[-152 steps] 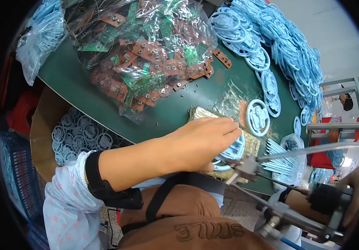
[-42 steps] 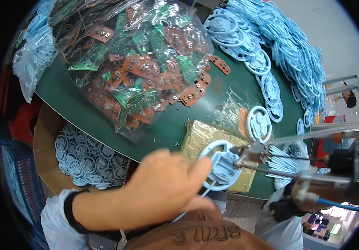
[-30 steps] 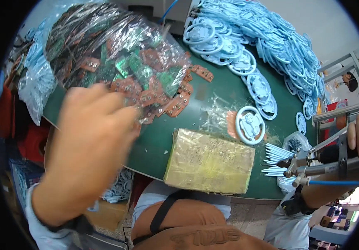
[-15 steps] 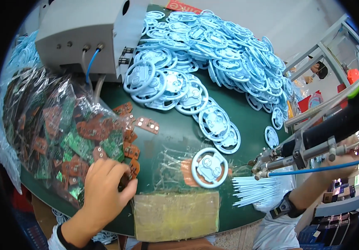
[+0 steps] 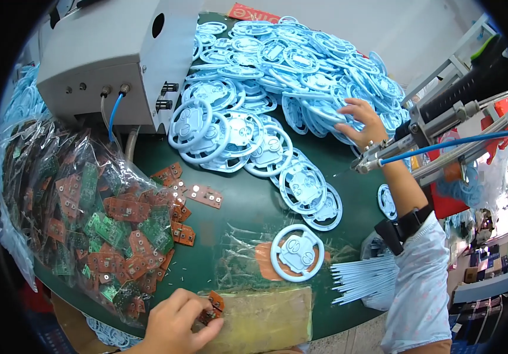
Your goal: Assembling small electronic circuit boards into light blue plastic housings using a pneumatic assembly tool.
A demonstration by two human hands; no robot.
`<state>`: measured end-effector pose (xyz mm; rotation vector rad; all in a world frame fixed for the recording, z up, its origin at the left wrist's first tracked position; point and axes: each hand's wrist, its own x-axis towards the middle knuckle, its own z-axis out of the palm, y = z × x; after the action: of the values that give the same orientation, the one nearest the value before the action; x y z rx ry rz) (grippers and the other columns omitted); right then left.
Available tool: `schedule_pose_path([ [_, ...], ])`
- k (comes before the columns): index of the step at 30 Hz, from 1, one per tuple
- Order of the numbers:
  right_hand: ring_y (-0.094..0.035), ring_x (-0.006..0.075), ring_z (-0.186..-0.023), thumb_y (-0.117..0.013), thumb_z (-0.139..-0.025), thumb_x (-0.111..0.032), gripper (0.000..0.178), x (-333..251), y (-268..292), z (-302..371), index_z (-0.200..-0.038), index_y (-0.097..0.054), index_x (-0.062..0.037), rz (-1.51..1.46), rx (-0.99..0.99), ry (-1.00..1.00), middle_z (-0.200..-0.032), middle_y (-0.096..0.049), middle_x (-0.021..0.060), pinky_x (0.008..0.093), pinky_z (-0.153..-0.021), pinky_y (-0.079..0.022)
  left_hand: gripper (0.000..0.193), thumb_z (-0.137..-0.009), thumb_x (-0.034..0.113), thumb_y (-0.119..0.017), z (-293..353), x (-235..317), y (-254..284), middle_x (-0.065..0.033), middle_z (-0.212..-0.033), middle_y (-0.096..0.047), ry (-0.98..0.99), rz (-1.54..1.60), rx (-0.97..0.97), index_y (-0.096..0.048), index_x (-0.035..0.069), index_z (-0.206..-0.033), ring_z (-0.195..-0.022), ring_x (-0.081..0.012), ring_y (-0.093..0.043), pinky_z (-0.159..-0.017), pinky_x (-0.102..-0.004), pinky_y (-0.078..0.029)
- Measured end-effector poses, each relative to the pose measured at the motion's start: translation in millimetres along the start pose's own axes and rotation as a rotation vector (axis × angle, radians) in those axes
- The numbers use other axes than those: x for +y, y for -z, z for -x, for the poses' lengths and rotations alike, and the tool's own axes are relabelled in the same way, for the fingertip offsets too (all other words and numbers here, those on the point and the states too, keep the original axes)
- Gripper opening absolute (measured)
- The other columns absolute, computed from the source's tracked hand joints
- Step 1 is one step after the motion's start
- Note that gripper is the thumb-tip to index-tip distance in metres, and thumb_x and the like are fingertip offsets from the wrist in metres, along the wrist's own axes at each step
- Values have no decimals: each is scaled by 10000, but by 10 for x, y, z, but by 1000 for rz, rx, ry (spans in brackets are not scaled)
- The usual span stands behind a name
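Observation:
My left hand (image 5: 177, 321) pinches a small orange-brown circuit board (image 5: 214, 308) over the left side of the yellowish tape-covered pad (image 5: 260, 318). At the far right, my right hand (image 5: 365, 124) has its fingers spread beside the heap of light-blue plastic steering wheels (image 5: 319, 76); nothing shows in its grasp. One steering wheel (image 5: 297, 252) lies alone just beyond the pad. Left of it, a clear plastic bag (image 5: 47, 147) spills green and orange-brown circuit boards (image 5: 127, 209). A mounted screwdriver-like tool (image 5: 384, 153) with a blue hose crosses in front of my right wrist.
A grey machine box (image 5: 97, 71) with hoses stands at the back left. Thin light-blue sticks (image 5: 363, 277) lie in a bundle at the right edge of the green table (image 5: 206, 271). A metal frame (image 5: 460, 68) rises at the far right.
My left hand has moved from the circuit-board pile to the pad, carrying a board. My right hand has left the tool's area at right and reached up to the steering-wheel heap. The tool sits higher.

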<state>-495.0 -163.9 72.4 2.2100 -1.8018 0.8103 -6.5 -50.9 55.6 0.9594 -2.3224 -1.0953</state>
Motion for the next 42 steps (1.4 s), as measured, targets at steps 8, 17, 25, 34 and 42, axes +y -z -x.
schedule_pose_path([
  [8, -677, 172, -734, -782, -829, -191, 205, -99, 26, 199, -950, -700, -47, -98, -77, -137, -904, -649, 75, 297, -635, -539, 166, -810, 56, -752, 7, -45, -100, -134, -816, -517, -82, -42, 56, -603, 9, -867, -713, -311, -564, -625, -380, -467],
  [17, -630, 309, -792, -725, -865, -102, 208, -710, -813, -95, -976, -581, -2, 33, -30, -144, -972, -562, 168, 331, -625, -554, 129, -818, 53, -738, 65, -68, -99, -127, -818, -544, -22, -42, 70, -619, 14, -847, -741, -317, -586, -637, -390, -476],
  [25, -698, 223, -815, -674, -927, -95, 191, -1263, -639, -43, -1046, -569, 11, -575, -203, -214, -1052, -561, 123, 298, -665, -573, 114, -823, 54, -733, 18, -58, -110, -124, -831, -559, -45, -11, 74, -633, 17, -861, -759, -318, -593, -648, -386, -480],
  [34, -705, 131, -771, -640, -949, -132, 140, -510, 232, 201, -1011, -672, -11, -277, 12, -462, -889, -695, 57, 237, -609, -517, 94, -841, 46, -716, 93, -46, -107, -120, -826, -579, -36, -67, 75, -693, 26, -929, -729, -297, -607, -639, -372, -488],
  [42, -611, 314, -1103, -607, -944, -423, 462, 139, 459, 995, -1222, -650, -56, 359, -801, -583, -1358, -557, 147, 470, -879, -547, 83, -846, 31, -707, -15, 18, -147, -136, -827, -580, -82, -56, 59, -697, 14, -926, -716, -305, -608, -634, -370, -485],
])
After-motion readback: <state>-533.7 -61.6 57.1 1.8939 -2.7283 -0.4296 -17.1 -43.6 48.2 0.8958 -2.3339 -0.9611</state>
